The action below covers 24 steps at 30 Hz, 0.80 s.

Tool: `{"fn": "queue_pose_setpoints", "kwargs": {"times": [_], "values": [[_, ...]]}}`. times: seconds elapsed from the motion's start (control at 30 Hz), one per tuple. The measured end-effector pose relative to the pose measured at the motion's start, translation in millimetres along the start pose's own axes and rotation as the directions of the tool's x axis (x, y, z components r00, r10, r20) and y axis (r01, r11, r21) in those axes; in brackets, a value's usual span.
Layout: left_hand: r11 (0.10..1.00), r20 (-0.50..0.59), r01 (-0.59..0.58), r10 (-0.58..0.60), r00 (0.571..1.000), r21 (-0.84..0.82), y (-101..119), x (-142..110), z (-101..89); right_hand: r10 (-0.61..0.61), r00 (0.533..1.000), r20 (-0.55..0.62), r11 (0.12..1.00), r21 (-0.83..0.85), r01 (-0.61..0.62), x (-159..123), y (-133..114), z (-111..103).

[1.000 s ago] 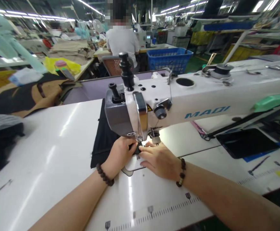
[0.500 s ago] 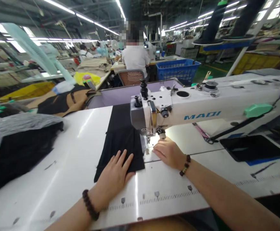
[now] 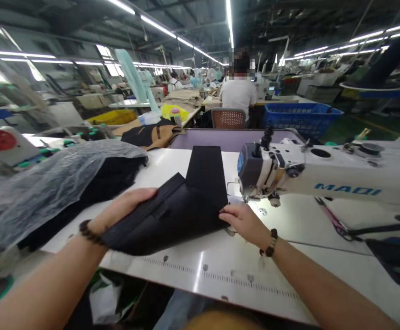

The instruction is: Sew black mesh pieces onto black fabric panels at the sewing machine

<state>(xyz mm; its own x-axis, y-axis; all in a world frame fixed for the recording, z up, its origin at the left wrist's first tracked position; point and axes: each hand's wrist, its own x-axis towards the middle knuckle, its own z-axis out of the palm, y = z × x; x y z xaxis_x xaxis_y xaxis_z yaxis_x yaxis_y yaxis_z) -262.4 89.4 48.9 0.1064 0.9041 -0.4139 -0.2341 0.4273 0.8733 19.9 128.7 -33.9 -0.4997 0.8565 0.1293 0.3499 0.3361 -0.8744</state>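
Note:
A black fabric panel lies partly on the white sewing table, its left part raised and folded over. My left hand grips that raised part, thumb on top and the other fingers hidden beneath the cloth. With its fingertips, my right hand pinches the panel's right edge, just in front of the sewing machine's head. The far end of the panel lies flat, left of the needle area.
Clear plastic sheeting covers more black cloth on the left. Pink-handled snips lie under the machine arm. Behind the table are a lilac-lined bin, a blue basket and a seated person.
My left hand has gone from lying flat on the panel to lifting its left part. My right hand has moved from beside the needle to the panel's edge. The view has turned left.

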Motion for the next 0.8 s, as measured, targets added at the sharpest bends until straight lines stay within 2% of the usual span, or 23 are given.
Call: {"fn": "queue_pose_setpoints", "kwargs": {"times": [0.07, 0.1, 0.2, 0.27, 0.37, 0.47, 0.57, 0.7, 0.8], "values": [[0.975, -0.041, -0.030, 0.022, 0.999, -0.218, -9, 18, -20.5, 0.038, 0.998, -0.051, 0.999, 0.036, -0.036, 12, 5, 7], [0.960, -0.038, -0.058, 0.050, 0.998, -0.274, -17, 25, -29.0, 0.060, 0.995, -0.075, 0.997, 0.062, -0.055, 16, 9, 11], [0.914, 0.072, -0.072, 0.109, 0.991, -0.400, -46, 34, -42.9, 0.108, 0.988, -0.113, 0.984, 0.151, -0.091, 19, 21, 21], [0.921, 0.149, -0.062, 0.129, 0.981, -0.385, -62, 32, -43.2, 0.112, 0.988, -0.102, 0.974, 0.210, -0.089, 16, 26, 26], [0.942, 0.127, -0.134, 0.181, 0.975, -0.308, -74, 29, -38.3, 0.091, 0.996, -0.027, 0.917, 0.392, -0.073, 9, 26, 32], [0.945, 0.151, -0.161, 0.210, 0.966, -0.283, -75, 27, -35.9, -0.004, 0.995, 0.098, 0.837, 0.545, -0.050, 2, 26, 35], [0.944, 0.165, -0.191, 0.241, 0.956, -0.270, -73, 27, -37.2, -0.083, 0.981, 0.177, 0.831, 0.555, -0.030, -4, 25, 37], [0.950, 0.123, -0.226, 0.256, 0.959, -0.218, -73, 24, -38.9, -0.060, 0.984, 0.166, 0.863, 0.504, -0.033, -8, 23, 39], [0.951, 0.141, -0.214, 0.248, 0.958, -0.222, -74, 22, -38.5, -0.064, 0.985, 0.158, 0.885, 0.466, -0.018, -10, 25, 41]]}}
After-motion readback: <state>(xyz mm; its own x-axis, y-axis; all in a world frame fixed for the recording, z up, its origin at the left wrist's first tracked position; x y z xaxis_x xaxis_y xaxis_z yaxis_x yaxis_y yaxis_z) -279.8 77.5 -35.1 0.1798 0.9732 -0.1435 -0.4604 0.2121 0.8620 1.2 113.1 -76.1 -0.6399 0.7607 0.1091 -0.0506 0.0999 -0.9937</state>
